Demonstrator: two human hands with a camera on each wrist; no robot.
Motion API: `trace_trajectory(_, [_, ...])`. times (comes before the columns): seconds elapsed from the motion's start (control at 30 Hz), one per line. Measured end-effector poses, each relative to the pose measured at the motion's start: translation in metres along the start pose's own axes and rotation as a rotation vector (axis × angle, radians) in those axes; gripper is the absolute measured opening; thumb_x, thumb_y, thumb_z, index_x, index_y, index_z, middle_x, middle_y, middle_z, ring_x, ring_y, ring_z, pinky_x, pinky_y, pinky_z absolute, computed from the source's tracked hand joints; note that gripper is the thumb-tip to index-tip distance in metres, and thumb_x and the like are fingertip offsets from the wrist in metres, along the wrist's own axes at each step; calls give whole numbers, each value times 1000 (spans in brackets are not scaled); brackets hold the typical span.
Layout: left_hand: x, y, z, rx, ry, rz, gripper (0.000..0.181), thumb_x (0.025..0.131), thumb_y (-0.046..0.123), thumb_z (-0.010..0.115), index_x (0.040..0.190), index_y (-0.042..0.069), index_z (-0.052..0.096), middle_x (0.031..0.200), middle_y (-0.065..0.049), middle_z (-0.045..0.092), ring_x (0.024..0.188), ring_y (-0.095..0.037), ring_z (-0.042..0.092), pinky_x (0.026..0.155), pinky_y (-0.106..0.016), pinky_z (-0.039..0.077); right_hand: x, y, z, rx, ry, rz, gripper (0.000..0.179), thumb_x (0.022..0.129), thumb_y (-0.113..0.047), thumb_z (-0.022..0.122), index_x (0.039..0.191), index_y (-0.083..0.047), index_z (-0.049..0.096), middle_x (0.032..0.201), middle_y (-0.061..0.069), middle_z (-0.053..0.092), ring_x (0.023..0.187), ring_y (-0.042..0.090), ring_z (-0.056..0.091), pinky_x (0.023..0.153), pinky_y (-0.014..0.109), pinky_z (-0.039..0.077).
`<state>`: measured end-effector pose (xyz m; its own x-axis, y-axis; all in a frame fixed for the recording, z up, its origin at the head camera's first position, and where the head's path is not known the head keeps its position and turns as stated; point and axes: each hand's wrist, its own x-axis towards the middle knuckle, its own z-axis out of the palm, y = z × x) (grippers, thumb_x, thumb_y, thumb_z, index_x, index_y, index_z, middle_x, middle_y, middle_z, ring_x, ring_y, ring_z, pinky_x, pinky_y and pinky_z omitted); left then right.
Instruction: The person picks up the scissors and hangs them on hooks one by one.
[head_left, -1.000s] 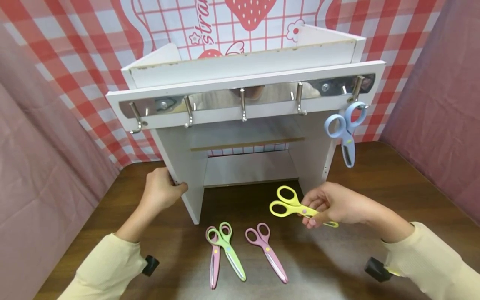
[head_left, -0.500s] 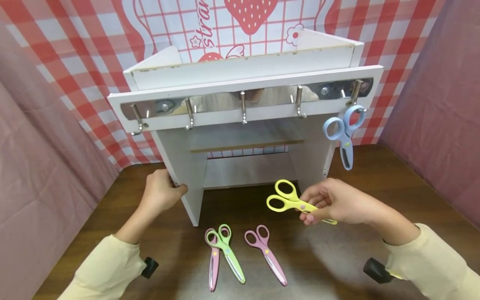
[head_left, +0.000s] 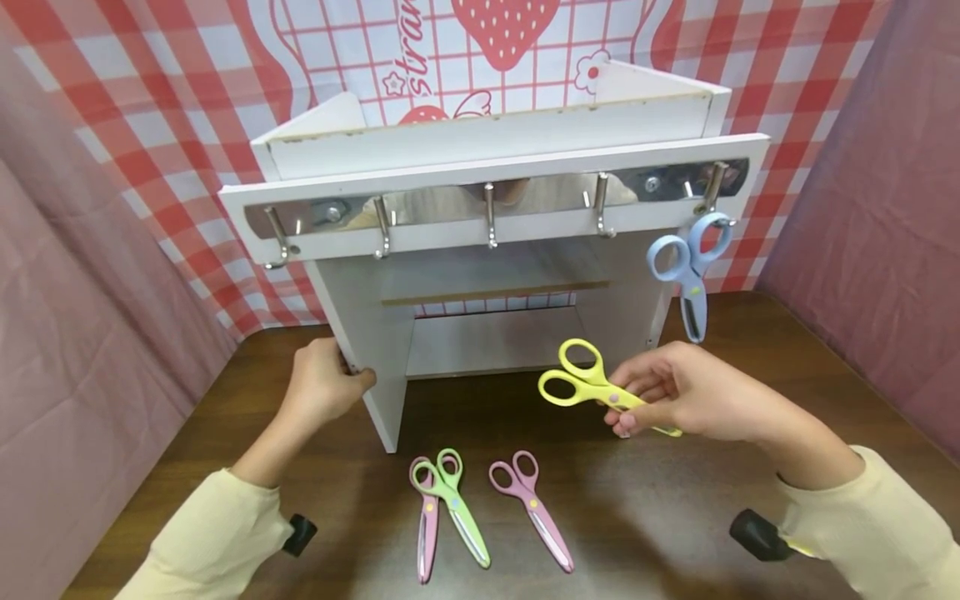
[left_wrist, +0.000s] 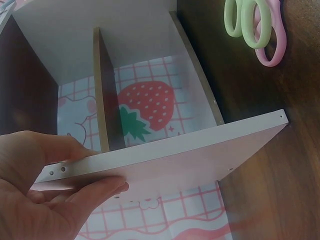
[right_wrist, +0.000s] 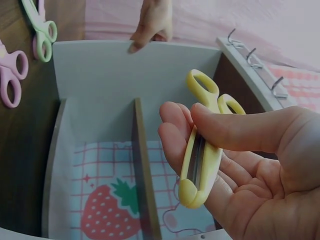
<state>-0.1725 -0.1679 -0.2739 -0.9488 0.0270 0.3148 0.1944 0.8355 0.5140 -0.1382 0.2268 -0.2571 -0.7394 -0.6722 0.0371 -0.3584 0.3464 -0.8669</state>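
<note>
My right hand [head_left: 678,392] pinches a pair of yellow scissors [head_left: 588,379] by the blades, with thumb on one side and fingers on the other. The scissors' two handle loops point left, in front of the shelf's opening. My left hand [head_left: 322,379] grips the edge of the left side panel [left_wrist: 175,150] of a white shelf unit [head_left: 480,150], thumb on one face and fingers on the other. From the rightmost hook [head_left: 716,187] of the metal rack hang blue scissors [head_left: 688,262]. On the table lie green scissors [head_left: 457,504] crossed over pink scissors [head_left: 426,533], with another pink pair [head_left: 532,504] beside them.
Several more hooks [head_left: 489,217] line the rack with nothing on them. The dark wooden table [head_left: 712,500] carries the shelf unit. Red checked strawberry cloth [head_left: 180,125] hangs behind, and pink cloth [head_left: 862,225] hangs at both sides.
My right hand has risen a little with the yellow scissors in it. My left hand stays on the side panel, and the other scissors have not moved.
</note>
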Motion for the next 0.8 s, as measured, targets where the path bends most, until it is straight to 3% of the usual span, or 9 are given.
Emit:
trace_trajectory(0.17, [-1,0,0,-7,-8,-5,16,71,11,67,78,-3,65,62,-13,65,55,-15,51,48,-27,40,-1,-7,-2,-28,11,-15,29,86,-7,67,106,11,60,90,11,74,80,9,71,70,29,58])
trace_trajectory(0.4, [-1,-1,-1,-9,6,7,15,70,10,66,76,-3,65,59,-11,63,54,-15,48,47,-27,38,-2,-14,-3,-141,123,-23,24,86,-10,68,104,4,64,88,5,75,77,4,70,58,22,51])
trace_trajectory(0.57, [-1,-1,-1,-14,2,5,16,70,11,67,77,-3,65,59,-11,63,54,-14,48,48,-27,38,-4,-15,-5,-139,163,-57,23,85,-5,67,105,5,64,88,0,75,80,6,71,67,22,56])
trace_trajectory(0.8, [0,-1,0,-16,0,-5,16,70,12,68,77,-2,65,60,-12,64,55,-14,50,48,-27,38,-5,-20,-4,-107,175,-94,20,86,-1,65,105,6,62,89,-2,75,82,8,72,70,25,57])
